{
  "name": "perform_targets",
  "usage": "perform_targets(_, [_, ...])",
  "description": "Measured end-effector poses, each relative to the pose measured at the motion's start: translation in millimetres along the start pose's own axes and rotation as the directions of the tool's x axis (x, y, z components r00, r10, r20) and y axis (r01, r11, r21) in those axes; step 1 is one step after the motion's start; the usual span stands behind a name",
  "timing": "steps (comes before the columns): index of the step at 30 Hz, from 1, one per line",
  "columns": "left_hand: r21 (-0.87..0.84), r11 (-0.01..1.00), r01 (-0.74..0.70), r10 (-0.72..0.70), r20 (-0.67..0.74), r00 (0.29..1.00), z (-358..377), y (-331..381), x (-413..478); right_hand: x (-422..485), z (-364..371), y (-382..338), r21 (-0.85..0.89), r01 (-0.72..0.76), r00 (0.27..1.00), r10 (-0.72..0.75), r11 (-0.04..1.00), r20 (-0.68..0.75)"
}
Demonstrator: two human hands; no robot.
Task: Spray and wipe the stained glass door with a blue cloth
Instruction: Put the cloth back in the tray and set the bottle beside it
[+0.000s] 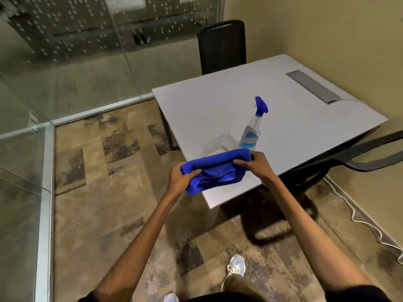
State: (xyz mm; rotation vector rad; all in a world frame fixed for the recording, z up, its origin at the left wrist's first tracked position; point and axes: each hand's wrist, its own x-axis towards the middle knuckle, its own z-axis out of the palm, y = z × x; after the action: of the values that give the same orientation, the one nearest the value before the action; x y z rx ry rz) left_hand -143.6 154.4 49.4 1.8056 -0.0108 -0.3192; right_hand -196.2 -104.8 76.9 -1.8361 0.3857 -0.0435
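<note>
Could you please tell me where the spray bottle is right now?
In the head view, the spray bottle stands upright on the grey table, right of centre, just beyond the blue cloth held in both hands.

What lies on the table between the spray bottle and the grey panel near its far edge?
Nothing. In the head view, the tabletop between the spray bottle and the grey panel is bare.

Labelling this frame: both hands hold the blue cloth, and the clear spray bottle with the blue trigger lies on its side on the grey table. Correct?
One error: the clear plastic spray bottle with blue trigger stands upright on the grey table, not on its side; the head view shows it. The left hand and right hand do hold the blue cloth.
</note>
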Motion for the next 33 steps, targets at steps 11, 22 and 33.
perform_targets(11, [-0.093, 0.985, 0.147, -0.162, -0.195, 0.967, 112, 4, 49, 92, -51, 46, -0.105, -0.114, 0.988, 0.102, 0.988, -0.115])
perform_targets(22, [0.041, 0.930, 0.365, -0.365, -0.013, 0.931, 144, -1, 92, 153, -43, 56, -0.304, -0.186, 0.980, 0.152, 0.935, -0.131])
perform_targets(33, [0.193, 0.913, 0.360, -0.347, -0.098, 0.933, 168, -16, 106, 167, -35, 71, -0.532, -0.144, 0.990, 0.128, 0.834, -0.066])
